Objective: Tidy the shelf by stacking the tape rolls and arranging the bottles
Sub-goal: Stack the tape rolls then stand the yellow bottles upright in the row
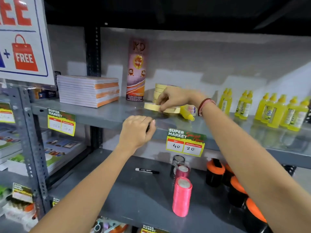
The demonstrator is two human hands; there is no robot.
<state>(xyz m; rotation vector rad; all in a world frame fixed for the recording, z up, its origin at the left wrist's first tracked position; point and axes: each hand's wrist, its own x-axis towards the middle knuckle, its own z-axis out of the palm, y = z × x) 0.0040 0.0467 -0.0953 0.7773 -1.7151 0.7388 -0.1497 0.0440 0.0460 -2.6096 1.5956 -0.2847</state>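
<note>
A flat tape roll (161, 107) is gripped by the right hand (175, 98) just above the grey shelf (104, 113), in front of a stack of tape rolls (159, 91). A yellow bottle (186, 113) is seen lying on its side beside the wrist. The left hand (137, 130) is curled loosely at the shelf edge, holding nothing visible. More yellow bottles (269, 108) are stood upright to the right.

Both arms extended forward and upward, hands at different heights.

Right hand (175, 98): reaches furthest, palm down, fingers curled downward and pinched closed on a flat object at the fingertips; red thread bands (204, 105) circle the wrist. Left hand (137, 130): lower and nearer, back of hand facing the camera, fingers loosely curled inward, nothing visibly held. Both forearms bare.
</note>
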